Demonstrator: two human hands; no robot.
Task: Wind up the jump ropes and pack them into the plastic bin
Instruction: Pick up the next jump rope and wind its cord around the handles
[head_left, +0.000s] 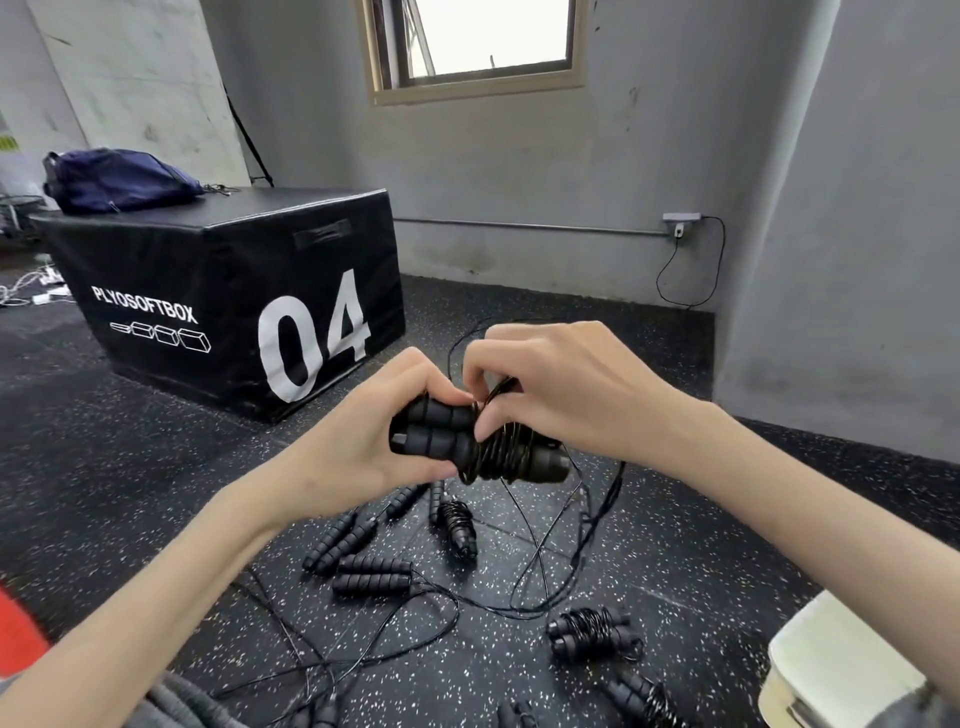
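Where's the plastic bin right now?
In the head view, the plastic bin sits on the floor at the bottom right corner, partly cut off, just right of two wound rope bundles and below the right forearm.

Grey walls (519, 171) and a bright window (488, 36) face me; a black box (234, 291) sits left on speckled floor (104, 441).

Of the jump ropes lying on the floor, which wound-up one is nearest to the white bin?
The wound bundle at the bottom edge, just left of the white bin. The other wound bundles lie farther from it.
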